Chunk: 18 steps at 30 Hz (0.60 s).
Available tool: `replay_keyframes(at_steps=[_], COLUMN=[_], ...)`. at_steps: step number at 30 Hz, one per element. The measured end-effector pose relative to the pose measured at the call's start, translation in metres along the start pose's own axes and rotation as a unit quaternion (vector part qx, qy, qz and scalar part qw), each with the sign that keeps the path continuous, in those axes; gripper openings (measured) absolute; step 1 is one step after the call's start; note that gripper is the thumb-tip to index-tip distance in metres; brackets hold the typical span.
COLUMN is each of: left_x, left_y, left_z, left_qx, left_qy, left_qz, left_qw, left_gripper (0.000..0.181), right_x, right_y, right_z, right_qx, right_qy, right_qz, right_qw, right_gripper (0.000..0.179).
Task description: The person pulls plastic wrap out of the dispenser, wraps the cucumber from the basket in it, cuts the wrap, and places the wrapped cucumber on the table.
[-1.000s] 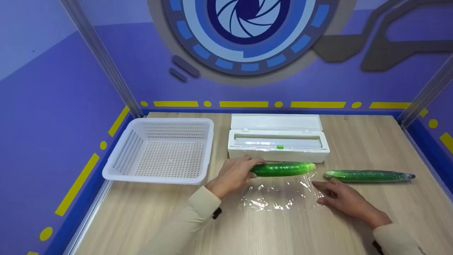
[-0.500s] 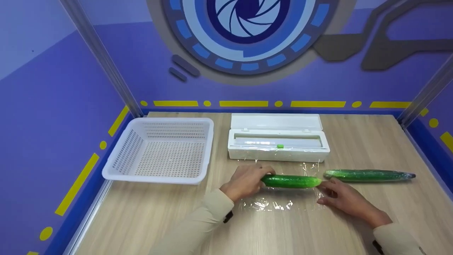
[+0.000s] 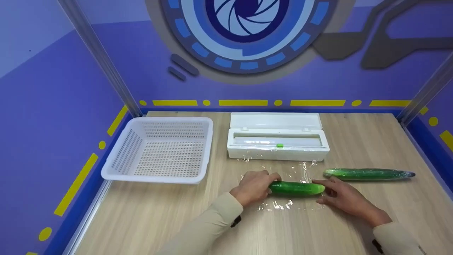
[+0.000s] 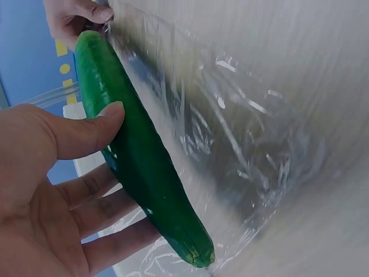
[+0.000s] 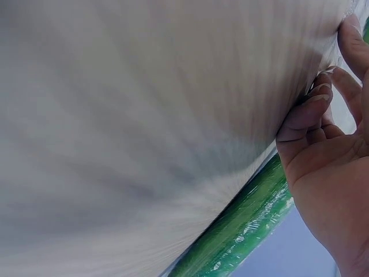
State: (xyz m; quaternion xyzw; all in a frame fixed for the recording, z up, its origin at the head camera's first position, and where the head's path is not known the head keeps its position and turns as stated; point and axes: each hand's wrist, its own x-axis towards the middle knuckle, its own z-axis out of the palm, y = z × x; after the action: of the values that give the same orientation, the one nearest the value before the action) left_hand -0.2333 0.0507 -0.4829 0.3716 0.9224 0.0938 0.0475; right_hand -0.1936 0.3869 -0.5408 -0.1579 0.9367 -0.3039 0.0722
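The left hand (image 3: 253, 188) grips a bare cucumber (image 3: 297, 188) between thumb and fingers, over clear film (image 4: 242, 133) spread on the wooden surface (image 3: 357, 141); the right hand (image 3: 342, 197), thumb and forefinger apart, rests at the film's right edge, near the cucumber's pale tip. Beyond the film stands a white box (image 3: 277, 154), its lid raised; a film-wrapped cucumber (image 3: 368, 174) lies to the right, a white basket (image 3: 155, 178) to the left.

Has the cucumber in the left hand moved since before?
Yes. In the head view, the held cucumber has come toward the person and slightly right, farther from the white box.
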Motion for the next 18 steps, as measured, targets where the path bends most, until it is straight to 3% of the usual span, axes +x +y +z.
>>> replay_keyframes(at_steps=[12,18], left_x=[0.003,0.003], left_y=[0.000,0.000], left_z=[0.014,0.017], left_qx=[-0.009,0.007], left_qy=[-0.002,0.005], left_qz=[0.015,0.021], left_qw=[0.9998,0.9997], left_gripper=[0.040,0.039], right_x=[0.000,-0.001], right_y=[-0.001,-0.002], right_z=[0.000,-0.001], right_qx=[-0.002,-0.010], right_qy=[-0.001,0.003], right_qz=[0.000,-0.002], right_qw=[1.0000,0.9999], right_gripper=[0.065,0.066])
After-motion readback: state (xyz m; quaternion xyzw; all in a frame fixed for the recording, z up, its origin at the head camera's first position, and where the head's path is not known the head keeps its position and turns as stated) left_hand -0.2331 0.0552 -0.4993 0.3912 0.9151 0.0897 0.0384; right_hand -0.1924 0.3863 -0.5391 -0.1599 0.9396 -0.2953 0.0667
